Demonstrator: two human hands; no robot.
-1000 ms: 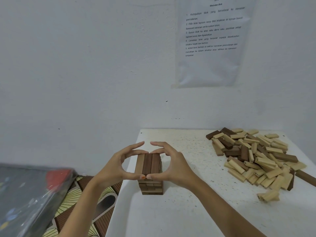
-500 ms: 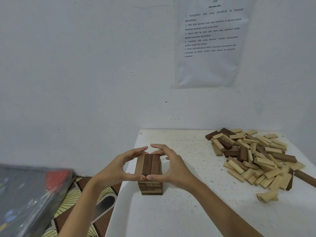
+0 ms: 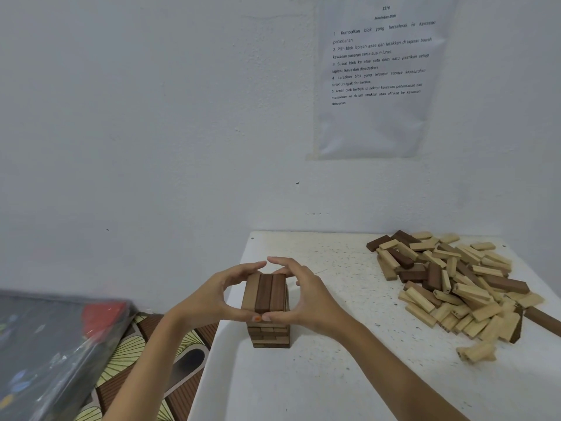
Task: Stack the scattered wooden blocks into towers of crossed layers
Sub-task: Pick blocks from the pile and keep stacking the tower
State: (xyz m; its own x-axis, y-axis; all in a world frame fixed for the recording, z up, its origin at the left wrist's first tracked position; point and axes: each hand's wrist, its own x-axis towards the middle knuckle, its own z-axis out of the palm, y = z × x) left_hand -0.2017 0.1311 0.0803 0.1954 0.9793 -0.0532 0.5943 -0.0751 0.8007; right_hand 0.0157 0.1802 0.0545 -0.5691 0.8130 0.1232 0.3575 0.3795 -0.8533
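Note:
A short tower (image 3: 267, 294) of crossed wooden layers stands near the left edge of the white table (image 3: 334, 378). Its top layer has one light block and two dark ones lying side by side. My left hand (image 3: 209, 299) and my right hand (image 3: 314, 302) curl round this top layer from either side. Both thumbs press its near end, and the index fingers arch over its far end, their tips almost meeting. A loose pile of light and dark blocks (image 3: 449, 284) lies at the table's right.
A plastic-wrapped dark package (image 3: 51, 344) lies at lower left on a patterned mat (image 3: 151, 357) beside the table. A printed sheet (image 3: 379, 77) hangs on the white wall behind. One light block (image 3: 476, 352) lies apart in front of the pile.
My left index fingertip has crept toward the right one, closing the small gap over the tower's far end. The tower and the pile have not moved.

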